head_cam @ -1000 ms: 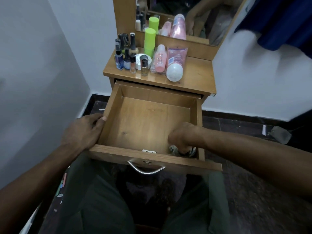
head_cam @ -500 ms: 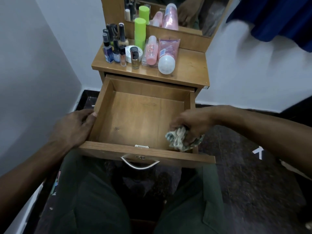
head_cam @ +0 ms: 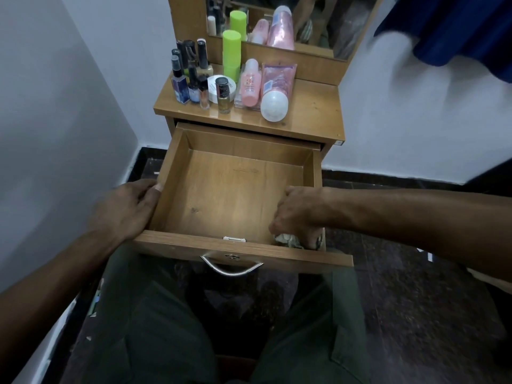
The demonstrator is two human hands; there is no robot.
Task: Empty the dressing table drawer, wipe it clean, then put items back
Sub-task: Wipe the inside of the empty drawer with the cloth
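The drawer (head_cam: 235, 195) stands pulled out. The left hand (head_cam: 124, 209) grips its left wall, thumb over the rim. The right hand (head_cam: 299, 214) clutches a crumpled cloth (head_cam: 288, 240) in the front right corner, mostly hidden under the fingers. Bottles (head_cam: 194, 79) crowd the counter (head_cam: 313, 109)'s left back part.

Wooden drawer (head_cam: 235, 195) open, cloth (head_cam: 288, 240) (crumpled) inside.

Drawer (head_cam: 238, 189) is standing pulled out below the tabletop (head_cam: 313, 112), toward me. My left hand (head_cam: 124, 209) is gripping its left wall; my right hand (head_cam: 299, 214) is pressing a cloth (head_cam: 288, 240) into its front right corner. Bottles (head_cam: 194, 79) are crowding the tabletop's left half (mirror (head_cam: 318, 20) behind them).
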